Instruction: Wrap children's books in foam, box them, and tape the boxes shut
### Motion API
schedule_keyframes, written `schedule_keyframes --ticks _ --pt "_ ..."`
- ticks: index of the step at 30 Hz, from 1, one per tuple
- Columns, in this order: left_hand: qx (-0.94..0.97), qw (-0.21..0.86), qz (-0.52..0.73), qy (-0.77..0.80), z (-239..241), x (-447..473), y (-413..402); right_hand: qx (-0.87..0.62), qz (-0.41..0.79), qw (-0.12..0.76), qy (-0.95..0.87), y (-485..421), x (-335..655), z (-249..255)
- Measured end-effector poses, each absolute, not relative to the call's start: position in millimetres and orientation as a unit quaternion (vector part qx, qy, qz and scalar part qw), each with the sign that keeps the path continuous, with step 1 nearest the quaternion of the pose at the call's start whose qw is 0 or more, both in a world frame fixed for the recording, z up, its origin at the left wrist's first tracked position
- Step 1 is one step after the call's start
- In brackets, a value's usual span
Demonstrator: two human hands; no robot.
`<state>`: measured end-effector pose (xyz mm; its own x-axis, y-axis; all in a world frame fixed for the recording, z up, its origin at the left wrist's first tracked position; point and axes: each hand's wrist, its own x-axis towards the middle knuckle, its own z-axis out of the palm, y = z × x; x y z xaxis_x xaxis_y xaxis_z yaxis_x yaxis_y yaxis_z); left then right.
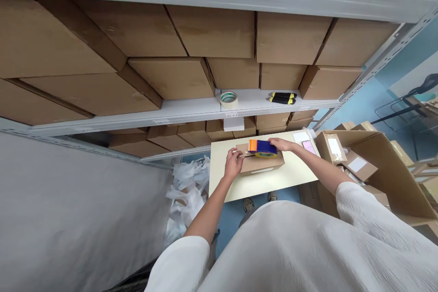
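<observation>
Under the right hand (281,144) fingers sits a blue-orange tape dispenser (262,147), gripped shut and pressed on top of the small box (265,164) — left hand (233,164) fingers curl over its left end, pinning it to the table (260,187). Flaps down, taping prob midway imo. Shelf tags (232,114) beyond the fingertips — can't read 'em.

You wear a loose white top (290,246) of crinkled cloth that fills the lower right of the frame. Its wide sleeves (181,264) end near the elbows, leaving your forearms, left hand (233,164) and right hand (281,144) bare. Grey shoes (248,204) show at lower centre.
</observation>
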<state>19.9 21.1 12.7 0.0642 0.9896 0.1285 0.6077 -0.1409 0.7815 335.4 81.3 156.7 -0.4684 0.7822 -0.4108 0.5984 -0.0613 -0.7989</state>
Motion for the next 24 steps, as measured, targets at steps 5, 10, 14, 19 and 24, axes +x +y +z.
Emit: schedule_keyframes --ticks 5,10,14,19,24 --pt "0.676 0.266 0.340 0.598 9.4 22.1 19.9 -0.554 0.392 -0.025 -0.734 77.4 326.3 168.7" --pt "0.681 0.267 0.336 0.593 10.1 21.6 20.6 -0.517 0.316 -0.087 -0.791 74.4 320.8 171.5" --pt "0.682 0.278 0.327 0.592 14.0 20.1 20.4 -0.504 0.242 -0.078 -0.825 72.0 317.6 169.2" --pt "0.678 0.287 0.330 0.591 27.6 16.9 17.0 -0.500 0.258 -0.091 -0.822 70.6 321.0 169.1" --pt "0.580 0.371 0.390 0.611 53.2 24.0 23.5 -0.494 0.264 -0.085 -0.824 70.8 323.2 165.6"
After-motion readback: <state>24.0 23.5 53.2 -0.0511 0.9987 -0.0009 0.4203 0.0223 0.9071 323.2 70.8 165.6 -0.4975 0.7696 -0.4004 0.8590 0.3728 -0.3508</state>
